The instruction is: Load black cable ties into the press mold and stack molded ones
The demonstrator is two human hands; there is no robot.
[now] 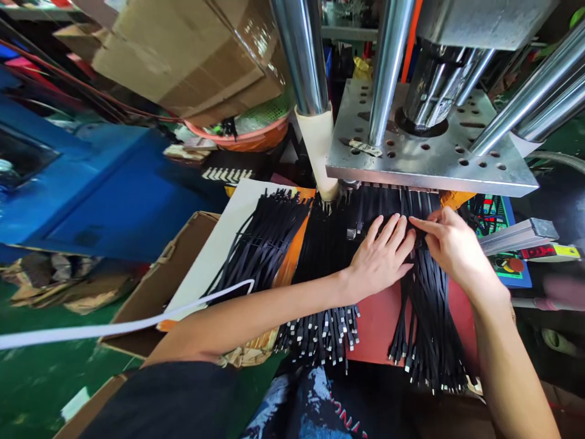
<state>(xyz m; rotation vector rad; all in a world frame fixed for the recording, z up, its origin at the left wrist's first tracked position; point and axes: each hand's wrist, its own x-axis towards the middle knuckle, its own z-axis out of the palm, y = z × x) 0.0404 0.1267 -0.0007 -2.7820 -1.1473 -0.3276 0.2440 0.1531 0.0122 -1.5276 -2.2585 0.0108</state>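
My left hand [382, 251] reaches across the black cables, its fingers stretched out and lying flat just in front of the press. Beside it, my right hand [457, 247] has its index finger extended towards the left fingertips, and its bent fingers close on a black cable at the top of the right bundle. That bundle of black cables [432, 323] hangs down towards me, with small metal plugs at the ends. Another cable bundle [326, 262] lies to the left of my left hand, partly under my forearm. The cable ends under the press are hidden.
The press's steel plate [429, 174] and its columns stand right behind my hands. More black cables [269, 235] lie on a white board [196, 274] at left. A control panel [514, 277] is at right. A white cord [137, 329] crosses the left foreground.
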